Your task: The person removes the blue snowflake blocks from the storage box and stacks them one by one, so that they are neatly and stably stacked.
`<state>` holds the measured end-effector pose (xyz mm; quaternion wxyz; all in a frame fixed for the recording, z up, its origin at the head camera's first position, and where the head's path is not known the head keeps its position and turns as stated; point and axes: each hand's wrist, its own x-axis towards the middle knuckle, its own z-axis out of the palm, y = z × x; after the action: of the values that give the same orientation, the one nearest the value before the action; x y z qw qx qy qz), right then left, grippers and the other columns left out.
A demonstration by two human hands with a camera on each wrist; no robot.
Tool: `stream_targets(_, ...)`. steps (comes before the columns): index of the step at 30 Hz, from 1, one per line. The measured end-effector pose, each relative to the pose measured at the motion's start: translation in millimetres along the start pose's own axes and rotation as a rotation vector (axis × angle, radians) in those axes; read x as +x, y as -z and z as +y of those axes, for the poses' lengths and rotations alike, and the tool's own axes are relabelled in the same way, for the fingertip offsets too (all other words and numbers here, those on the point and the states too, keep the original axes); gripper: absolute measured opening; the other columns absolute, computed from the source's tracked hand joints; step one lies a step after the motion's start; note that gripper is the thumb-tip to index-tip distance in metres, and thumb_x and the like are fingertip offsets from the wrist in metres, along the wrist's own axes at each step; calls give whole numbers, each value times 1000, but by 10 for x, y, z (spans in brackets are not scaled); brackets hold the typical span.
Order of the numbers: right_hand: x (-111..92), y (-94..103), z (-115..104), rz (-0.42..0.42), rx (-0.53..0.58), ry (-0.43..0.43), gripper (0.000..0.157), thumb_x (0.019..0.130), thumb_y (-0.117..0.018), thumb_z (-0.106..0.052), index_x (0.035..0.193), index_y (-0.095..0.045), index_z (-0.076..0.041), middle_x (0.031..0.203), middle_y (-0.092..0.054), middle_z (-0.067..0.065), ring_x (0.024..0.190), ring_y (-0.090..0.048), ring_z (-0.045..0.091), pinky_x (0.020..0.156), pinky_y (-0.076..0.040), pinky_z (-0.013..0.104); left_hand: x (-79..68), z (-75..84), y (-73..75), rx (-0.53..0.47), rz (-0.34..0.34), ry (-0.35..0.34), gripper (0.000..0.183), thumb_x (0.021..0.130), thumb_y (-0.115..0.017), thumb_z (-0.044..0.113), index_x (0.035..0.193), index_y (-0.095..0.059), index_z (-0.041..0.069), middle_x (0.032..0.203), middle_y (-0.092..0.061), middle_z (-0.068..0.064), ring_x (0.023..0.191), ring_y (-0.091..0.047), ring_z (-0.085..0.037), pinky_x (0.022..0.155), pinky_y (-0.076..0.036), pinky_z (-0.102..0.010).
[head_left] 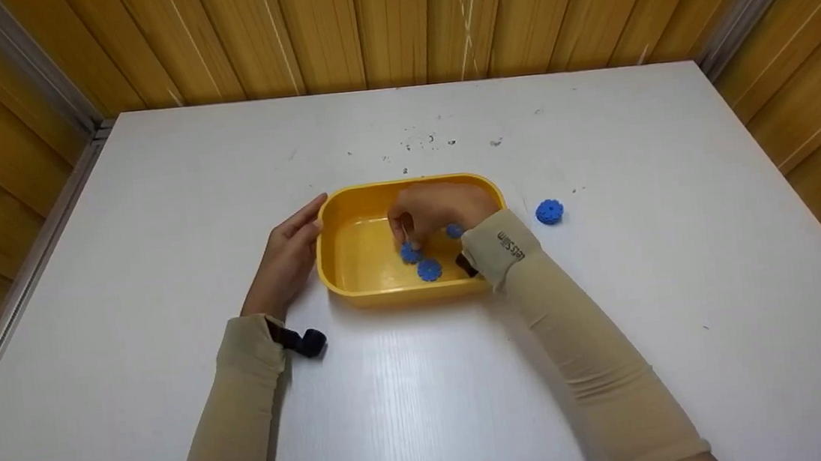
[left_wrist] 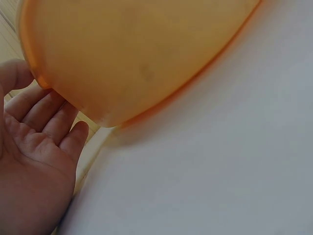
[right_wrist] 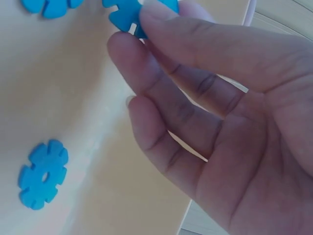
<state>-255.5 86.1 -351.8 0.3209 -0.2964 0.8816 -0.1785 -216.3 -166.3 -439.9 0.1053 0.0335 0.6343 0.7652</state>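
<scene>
A yellow plastic bin [head_left: 375,298] sits on the white table with blue notched interlocking discs inside. My left hand [head_left: 289,261] holds the bin's left end, thumb at the rim; in the left wrist view the fingertips go out of sight behind the bin's wall [left_wrist: 146,63]. Inside the bin, my right hand [head_left: 438,205] pinches a blue disc [right_wrist: 124,12] between thumb and fingers, low over the bin floor. One loose disc [head_left: 429,270] lies just in front of it. Another disc [head_left: 454,231] shows partly beneath the right wrist.
To the right of the bin, a small pile of blue discs [head_left: 549,212] lies on the white table [head_left: 648,275]. Dark specks mark the tabletop behind the bin. Wood-look panels [head_left: 390,21] stand along the back and both sides.
</scene>
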Motion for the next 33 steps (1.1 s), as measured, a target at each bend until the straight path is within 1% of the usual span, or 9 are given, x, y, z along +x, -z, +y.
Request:
stream_targets(9,-79,37,19,33,-64,17,9,91,-73,-2,90,-68,-10,86,-60,2,79,-52,19,68,-43,26,3,-17,9,-12,-2,-15,50,107,-47,11,157,-40,8,166,-37,-5,154,-35,-16,125,-34,-30)
stream_targets(15,-110,49,51,35,-36,-11,9,91,-73,-3,91,-69,-11,87,-61,2,79,-52,19,68,-44,26,-6,-7,-2,-2,0,-15,51,106,-48,12,157,-41,10,165,-38,-3,153,-35,-15,125,-34,-29)
stream_targets(22,-157,66,88,45,-38,-12,9,90,-73,-4,93,-69,-11,91,-62,2,80,-53,19,69,-45,27,1,-15,0,5,1,-21,51,106,-48,12,156,-42,10,165,-39,-4,153,-36,-15,124,-35,-29)
stream_targets(27,-210,93,103,48,-14,-24,9,91,-73,-4,94,-68,-11,92,-61,3,81,-53,20,71,-46,27,0,-23,9,1,-6,-29,51,106,-47,11,156,-41,8,165,-39,-5,153,-36,-16,124,-35,-29)
stream_targets(33,-282,128,110,53,-2,-27,8,92,-72,-4,94,-68,-11,91,-61,3,83,-57,25,72,-47,27,10,-34,24,-2,-14,-29,50,107,-46,11,157,-40,7,165,-38,-7,154,-34,-18,125,-34,-30)
